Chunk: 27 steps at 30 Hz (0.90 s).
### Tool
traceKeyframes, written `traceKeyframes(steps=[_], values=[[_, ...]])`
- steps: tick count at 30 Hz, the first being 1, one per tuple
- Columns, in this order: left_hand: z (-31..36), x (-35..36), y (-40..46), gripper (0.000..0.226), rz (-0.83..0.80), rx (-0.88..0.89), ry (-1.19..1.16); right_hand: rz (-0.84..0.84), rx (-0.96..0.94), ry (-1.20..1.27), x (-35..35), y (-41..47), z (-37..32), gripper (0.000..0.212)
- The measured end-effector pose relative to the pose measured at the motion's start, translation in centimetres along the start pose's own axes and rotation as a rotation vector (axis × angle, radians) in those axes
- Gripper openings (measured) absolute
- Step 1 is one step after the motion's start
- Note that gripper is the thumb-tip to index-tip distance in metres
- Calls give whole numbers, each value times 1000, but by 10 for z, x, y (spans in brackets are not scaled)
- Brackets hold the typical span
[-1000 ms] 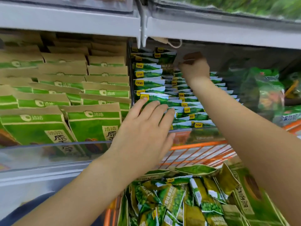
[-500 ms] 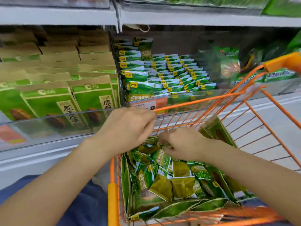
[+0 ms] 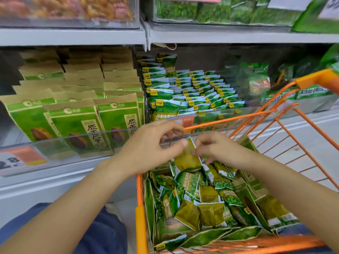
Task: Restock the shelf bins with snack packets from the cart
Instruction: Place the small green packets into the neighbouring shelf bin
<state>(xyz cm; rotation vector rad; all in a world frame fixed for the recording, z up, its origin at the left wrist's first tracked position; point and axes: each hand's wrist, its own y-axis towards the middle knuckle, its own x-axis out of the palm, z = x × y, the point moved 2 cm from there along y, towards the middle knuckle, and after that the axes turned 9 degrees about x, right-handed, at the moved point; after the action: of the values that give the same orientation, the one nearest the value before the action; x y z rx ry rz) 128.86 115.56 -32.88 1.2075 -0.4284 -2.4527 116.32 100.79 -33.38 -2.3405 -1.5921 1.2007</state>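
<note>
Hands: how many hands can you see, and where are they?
2. The left hand and the right hand meet above the orange cart, both pinching one snack packet. No other hands show.

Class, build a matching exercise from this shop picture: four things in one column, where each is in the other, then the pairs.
Things:
1. lifted olive packet
2. brown paper bags
3. small green packets
4. orange price label

Places:
A. left bin's front, lower left
B. bin behind cart rim
C. between both hands, above the cart
D. left shelf bin

Pairs: 1-C, 2-D, 3-B, 4-A
</note>
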Motion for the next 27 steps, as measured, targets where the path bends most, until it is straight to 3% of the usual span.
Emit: traceKeyframes(steps=[3, 5, 7, 9, 10, 12, 15, 17, 19, 22, 25, 27], values=[[8, 12, -3, 70, -157, 223, 369, -80, 158, 498, -4, -10, 0, 21], [11, 24, -5, 65, -166, 290, 535, -151, 216, 706, -4, -15, -3, 18], [13, 28, -3, 50, -56, 245, 530, -151, 192, 825, -5, -16, -4, 24], [16, 21, 5, 33, 111, 61, 226, -20, 126, 891, -9, -15, -5, 36], [15, 18, 9, 29, 156, -72, -40, 80, 90, 879, -12, -15, -5, 38], [13, 16, 16, 33, 188, -272, -489, 208, 14, 763, -15, -19, -10, 35], [13, 13, 22, 43, 216, -308, -623, 140, -118, 617, -9, -28, -23, 19], [16, 14, 24, 54, 226, -314, -626, 119, -188, 568, -6, -29, -29, 21], [16, 15, 26, 64, 219, -272, -452, 149, -235, 540, -8, -24, -29, 12], [6, 11, 28, 50, 216, -79, 98, 262, -252, 481, -27, -5, -28, 50], [-13, 9, 32, 61, 62, 26, 649, 411, -266, 453, -55, 25, -33, 77], [-21, 13, 34, 63, -39, 15, 791, 444, -246, 448, -68, 50, -37, 74]])
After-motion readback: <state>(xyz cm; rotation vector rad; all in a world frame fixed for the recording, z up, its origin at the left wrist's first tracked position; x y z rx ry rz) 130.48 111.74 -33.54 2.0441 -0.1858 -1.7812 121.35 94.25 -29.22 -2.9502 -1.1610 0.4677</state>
